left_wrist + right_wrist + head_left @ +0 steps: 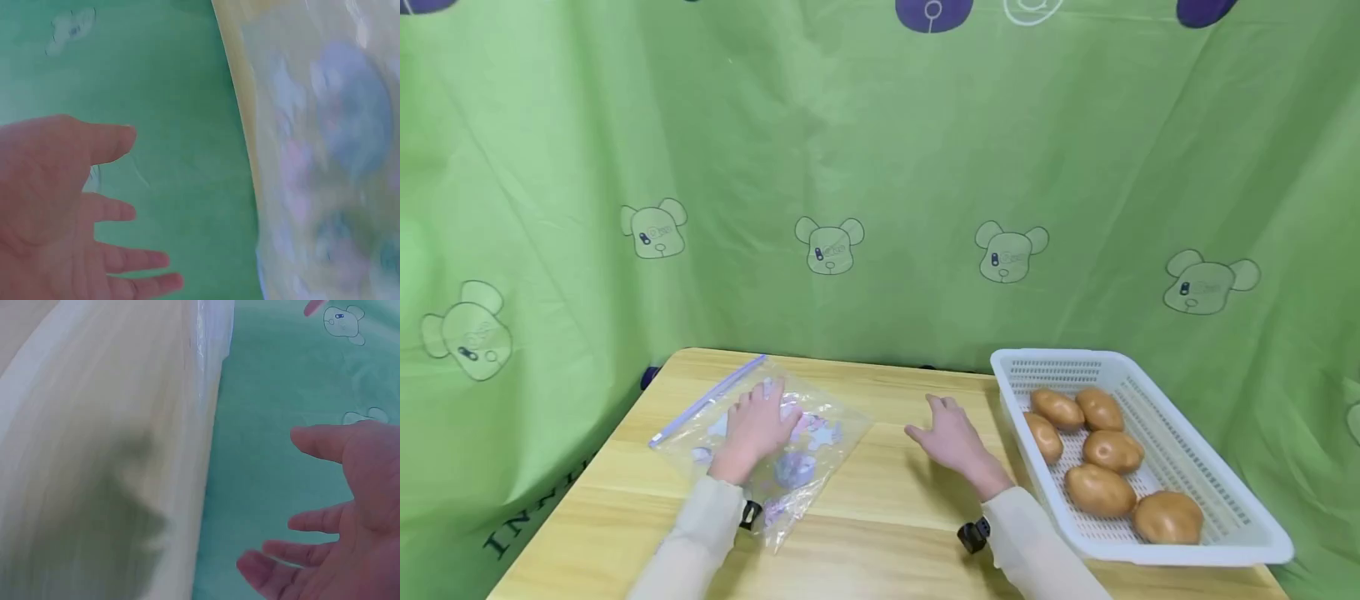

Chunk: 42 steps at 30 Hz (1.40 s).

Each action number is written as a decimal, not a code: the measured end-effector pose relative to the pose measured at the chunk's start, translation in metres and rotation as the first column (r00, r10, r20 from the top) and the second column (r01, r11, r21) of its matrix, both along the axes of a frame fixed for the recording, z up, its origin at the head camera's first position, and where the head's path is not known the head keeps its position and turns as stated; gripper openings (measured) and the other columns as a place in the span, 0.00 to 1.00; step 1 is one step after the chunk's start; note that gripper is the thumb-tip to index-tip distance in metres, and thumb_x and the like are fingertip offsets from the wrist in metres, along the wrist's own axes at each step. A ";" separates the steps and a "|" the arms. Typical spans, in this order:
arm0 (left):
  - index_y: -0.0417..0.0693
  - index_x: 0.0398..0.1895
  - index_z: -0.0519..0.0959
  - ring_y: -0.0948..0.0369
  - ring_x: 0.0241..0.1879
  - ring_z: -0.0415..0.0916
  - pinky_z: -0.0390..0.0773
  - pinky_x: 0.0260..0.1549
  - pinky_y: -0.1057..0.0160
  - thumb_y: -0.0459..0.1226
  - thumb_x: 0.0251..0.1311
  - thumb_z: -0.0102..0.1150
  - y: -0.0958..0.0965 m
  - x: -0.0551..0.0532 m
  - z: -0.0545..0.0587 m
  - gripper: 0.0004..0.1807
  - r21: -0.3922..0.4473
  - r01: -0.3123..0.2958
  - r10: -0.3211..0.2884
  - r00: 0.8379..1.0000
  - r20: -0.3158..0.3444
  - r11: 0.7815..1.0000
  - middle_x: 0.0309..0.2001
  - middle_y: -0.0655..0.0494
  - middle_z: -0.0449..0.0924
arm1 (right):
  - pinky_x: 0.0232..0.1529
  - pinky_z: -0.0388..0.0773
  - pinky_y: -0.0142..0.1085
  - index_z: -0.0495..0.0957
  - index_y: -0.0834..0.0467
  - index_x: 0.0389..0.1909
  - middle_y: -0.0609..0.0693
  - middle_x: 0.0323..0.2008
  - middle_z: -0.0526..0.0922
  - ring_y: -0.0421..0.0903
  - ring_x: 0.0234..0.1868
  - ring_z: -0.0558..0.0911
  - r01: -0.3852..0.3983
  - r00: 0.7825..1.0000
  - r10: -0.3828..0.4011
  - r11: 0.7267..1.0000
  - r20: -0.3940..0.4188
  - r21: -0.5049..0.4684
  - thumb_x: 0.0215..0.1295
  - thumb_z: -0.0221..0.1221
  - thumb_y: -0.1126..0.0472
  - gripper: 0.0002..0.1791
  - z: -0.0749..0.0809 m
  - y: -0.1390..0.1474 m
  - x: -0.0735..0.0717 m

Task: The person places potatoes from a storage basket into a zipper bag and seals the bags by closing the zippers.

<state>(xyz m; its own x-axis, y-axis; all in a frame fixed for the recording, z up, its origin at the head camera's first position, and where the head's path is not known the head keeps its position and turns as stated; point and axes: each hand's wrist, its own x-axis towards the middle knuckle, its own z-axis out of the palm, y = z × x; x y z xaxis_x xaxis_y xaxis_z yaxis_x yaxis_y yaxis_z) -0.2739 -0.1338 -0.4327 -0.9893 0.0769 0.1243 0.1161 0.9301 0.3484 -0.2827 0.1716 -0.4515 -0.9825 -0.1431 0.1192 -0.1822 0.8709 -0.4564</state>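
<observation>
L hand (757,429) over plastic bag (822,458), fingers spread, grip released; contact unclear. R hand (955,442) above table (880,492) nr basket (1180,553), fingers apart, also released.

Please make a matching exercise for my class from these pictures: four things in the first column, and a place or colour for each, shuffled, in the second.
Column one
1. left hand
2. potatoes
3. curtain
4. right hand

Column two
A. green, behind the table
B. between the plastic bag and the basket
C. over the plastic bag
D. inside the basket

Right pairs: 1-C, 2-D, 3-A, 4-B
</observation>
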 end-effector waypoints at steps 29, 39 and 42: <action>0.27 0.68 0.51 0.29 0.55 0.60 0.63 0.54 0.34 0.40 0.65 0.45 -0.149 -0.030 -0.043 0.34 0.189 -0.154 0.111 0.969 0.221 0.970 0.59 0.20 0.57 | 0.60 0.68 0.52 0.62 0.71 0.63 0.66 0.57 0.72 0.62 0.59 0.70 -0.076 0.962 0.158 0.939 0.224 -0.334 0.66 0.57 0.59 0.30 -0.047 -0.041 -0.052; 0.23 0.63 0.56 0.30 0.54 0.64 0.66 0.53 0.36 0.37 0.64 0.44 -0.159 -0.031 -0.053 0.30 0.247 -0.173 0.126 0.973 0.193 0.954 0.57 0.22 0.62 | 0.40 0.79 0.40 0.60 0.72 0.64 0.64 0.55 0.74 0.53 0.43 0.79 -0.079 0.946 0.205 0.897 0.253 -0.434 0.66 0.56 0.61 0.31 -0.049 -0.054 -0.052; 0.21 0.60 0.59 0.32 0.52 0.67 0.68 0.52 0.38 0.37 0.64 0.44 -0.159 -0.032 -0.054 0.28 0.251 -0.173 0.128 0.974 0.186 0.952 0.55 0.22 0.65 | 0.30 0.76 0.35 0.58 0.72 0.65 0.62 0.52 0.74 0.48 0.31 0.77 -0.071 0.939 0.216 0.883 0.267 -0.464 0.66 0.56 0.62 0.31 -0.050 -0.057 -0.052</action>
<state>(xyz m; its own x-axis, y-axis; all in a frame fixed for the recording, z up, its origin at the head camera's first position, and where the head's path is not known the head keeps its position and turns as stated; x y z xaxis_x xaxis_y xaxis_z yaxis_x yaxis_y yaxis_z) -0.3060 -0.2928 -0.4871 -0.9950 -0.0878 -0.0467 -0.0984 0.8043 0.5860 -0.3343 0.1148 -0.5016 -0.9526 -0.2891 -0.0948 -0.0802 0.5391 -0.8384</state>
